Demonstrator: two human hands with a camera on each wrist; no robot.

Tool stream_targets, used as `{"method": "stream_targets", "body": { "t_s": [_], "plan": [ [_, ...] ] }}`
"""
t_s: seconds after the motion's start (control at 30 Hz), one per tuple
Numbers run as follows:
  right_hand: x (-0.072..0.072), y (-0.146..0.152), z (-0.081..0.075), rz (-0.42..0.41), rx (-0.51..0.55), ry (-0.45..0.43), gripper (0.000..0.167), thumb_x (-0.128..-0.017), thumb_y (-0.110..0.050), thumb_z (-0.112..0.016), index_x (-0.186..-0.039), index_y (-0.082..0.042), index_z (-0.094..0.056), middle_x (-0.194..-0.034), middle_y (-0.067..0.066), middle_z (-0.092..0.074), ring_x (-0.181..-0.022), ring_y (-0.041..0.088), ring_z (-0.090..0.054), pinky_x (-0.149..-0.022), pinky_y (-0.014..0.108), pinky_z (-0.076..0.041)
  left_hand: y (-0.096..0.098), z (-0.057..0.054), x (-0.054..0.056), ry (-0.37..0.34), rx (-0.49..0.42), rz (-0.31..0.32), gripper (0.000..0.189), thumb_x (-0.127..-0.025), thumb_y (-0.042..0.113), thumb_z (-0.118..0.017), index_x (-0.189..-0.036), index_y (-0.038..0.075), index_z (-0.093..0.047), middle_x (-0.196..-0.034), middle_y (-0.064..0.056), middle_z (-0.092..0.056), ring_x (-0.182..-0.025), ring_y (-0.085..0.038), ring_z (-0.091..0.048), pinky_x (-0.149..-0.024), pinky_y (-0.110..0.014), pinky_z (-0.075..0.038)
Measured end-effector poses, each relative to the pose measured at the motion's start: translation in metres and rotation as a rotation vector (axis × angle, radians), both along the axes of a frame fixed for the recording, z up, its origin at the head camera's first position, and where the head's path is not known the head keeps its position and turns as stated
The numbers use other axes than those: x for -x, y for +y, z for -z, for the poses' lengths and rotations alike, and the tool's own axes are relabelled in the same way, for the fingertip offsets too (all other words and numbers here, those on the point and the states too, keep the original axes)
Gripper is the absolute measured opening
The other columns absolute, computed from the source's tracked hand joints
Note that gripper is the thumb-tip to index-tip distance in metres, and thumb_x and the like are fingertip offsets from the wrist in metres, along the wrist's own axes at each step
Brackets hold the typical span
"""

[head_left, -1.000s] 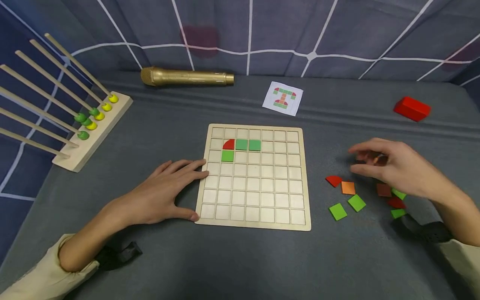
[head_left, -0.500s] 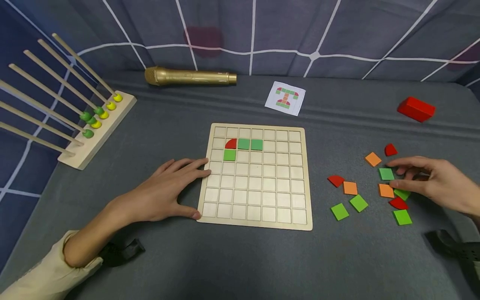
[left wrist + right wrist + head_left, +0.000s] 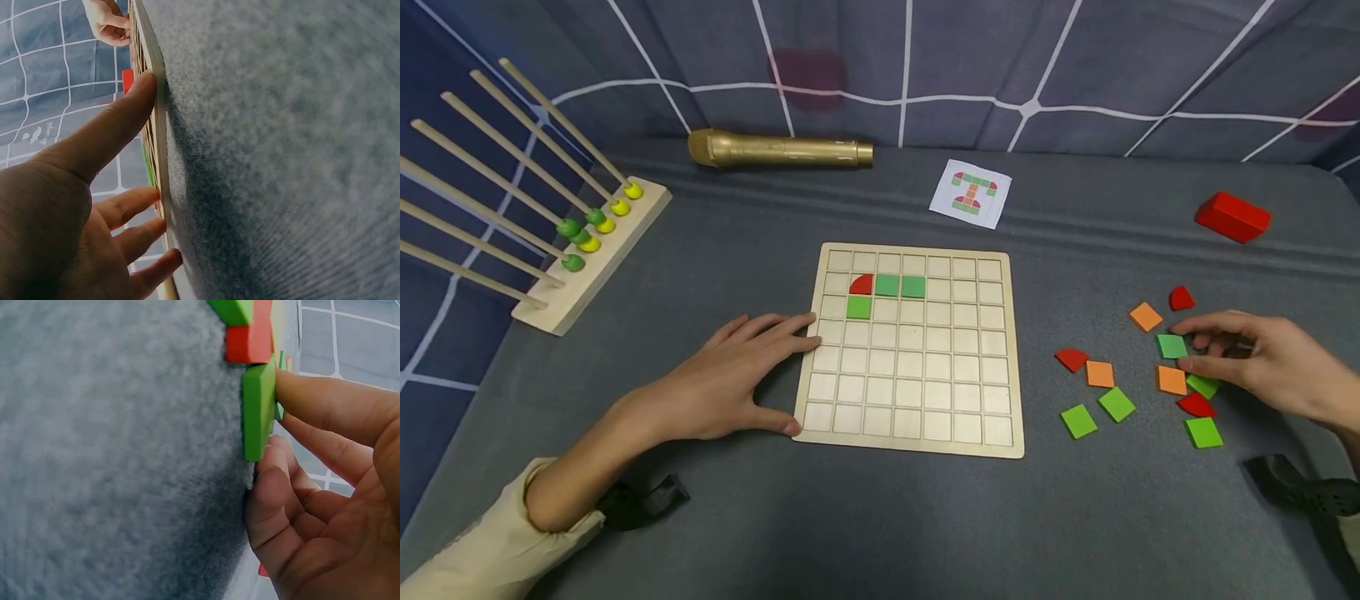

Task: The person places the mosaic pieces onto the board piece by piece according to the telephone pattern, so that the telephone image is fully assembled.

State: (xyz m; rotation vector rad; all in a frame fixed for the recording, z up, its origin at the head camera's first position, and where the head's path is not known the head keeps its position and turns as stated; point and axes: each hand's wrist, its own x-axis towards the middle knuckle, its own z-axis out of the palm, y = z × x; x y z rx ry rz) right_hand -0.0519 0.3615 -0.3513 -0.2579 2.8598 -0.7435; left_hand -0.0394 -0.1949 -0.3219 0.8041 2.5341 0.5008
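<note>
You are apparently picking out the next piece: your right hand point(image 3: 1262, 358) is pinching a green tile point(image 3: 1172, 347) between thumb and index finger, well to the right of the board point(image 3: 907, 392). Your left hand point(image 3: 722, 392) is spreading its fingers and touching the board's left edge, probably steadying it. In its upper left part, the board is already holding a red quarter-circle point(image 3: 861, 284) and three green squares point(image 3: 887, 285); a pattern card point(image 3: 972, 194) is lying beyond its far edge. The next move is likely calling for a clean lift without nudging the adjacent orange tile point(image 3: 1171, 380). The right wrist camera is showing your other fingers curling inward, which the head camera is mostly hiding; the left wrist camera is revealing the board's thin edge side-on.
</note>
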Motion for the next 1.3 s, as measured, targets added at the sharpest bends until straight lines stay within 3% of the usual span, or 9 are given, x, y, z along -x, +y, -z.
{"method": "stream_targets", "body": {
  "t_s": [0.2, 0.47, 0.7, 1.03, 1.3],
  "plan": [
    [-0.002, 0.001, 0.001, 0.004, -0.004, 0.059, 0.029, -0.076, 0.006, -0.08, -0.102, 0.005, -0.068, -0.078, 0.003, -0.053, -0.066, 0.003, -0.044, -0.051, 0.018, -0.035, 0.001, -0.001, 0.001, 0.002, 0.004, 0.005, 0.095, -0.076, 0.058, -0.078, -0.153, 0.018, -0.039, -0.163, -0.001, -0.019, -0.146, -0.029, -0.02, -0.111, -0.062, -0.012],
    [-0.003, -0.003, 0.002, -0.039, -0.093, 0.136, 0.026, -0.074, 0.003, -0.083, -0.095, 0.004, -0.068, -0.079, 0.003, -0.054, -0.066, 0.0, -0.042, -0.052, 0.014, -0.035, 0.001, -0.001, 0.001, 0.006, 0.001, 0.004, 0.095, -0.076, 0.056, -0.079, -0.153, 0.019, -0.039, -0.163, -0.001, -0.02, -0.145, -0.028, -0.02, -0.111, -0.062, -0.011],
    [0.0, -0.017, -0.006, -0.022, 0.011, 0.186, 0.026, -0.074, 0.002, -0.083, -0.097, -0.004, -0.072, -0.082, 0.0, -0.057, -0.074, -0.004, -0.044, -0.06, 0.008, -0.037, 0.001, -0.001, 0.001, 0.009, 0.001, 0.003, 0.094, -0.075, 0.057, -0.079, -0.152, 0.018, -0.04, -0.162, -0.001, -0.02, -0.145, -0.028, -0.02, -0.111, -0.061, -0.012],
    [0.022, -0.076, -0.025, -0.162, 0.122, 0.309, 0.029, -0.073, 0.002, -0.084, -0.098, -0.009, -0.074, -0.088, -0.001, -0.061, -0.075, 0.002, -0.048, -0.063, 0.016, -0.037, 0.0, 0.0, 0.001, 0.008, -0.003, -0.001, 0.095, -0.075, 0.056, -0.08, -0.152, 0.017, -0.04, -0.162, -0.002, -0.02, -0.145, -0.03, -0.02, -0.111, -0.061, -0.011],
    [0.045, -0.132, -0.034, -0.327, 0.21, 0.289, 0.027, -0.076, -0.003, -0.083, -0.101, -0.01, -0.074, -0.091, -0.004, -0.062, -0.078, 0.009, -0.051, -0.062, 0.021, -0.04, 0.0, 0.002, 0.001, 0.013, -0.007, -0.001, 0.095, -0.075, 0.056, -0.08, -0.152, 0.018, -0.04, -0.162, -0.002, -0.021, -0.145, -0.03, -0.02, -0.111, -0.061, -0.011]
  ]
}}
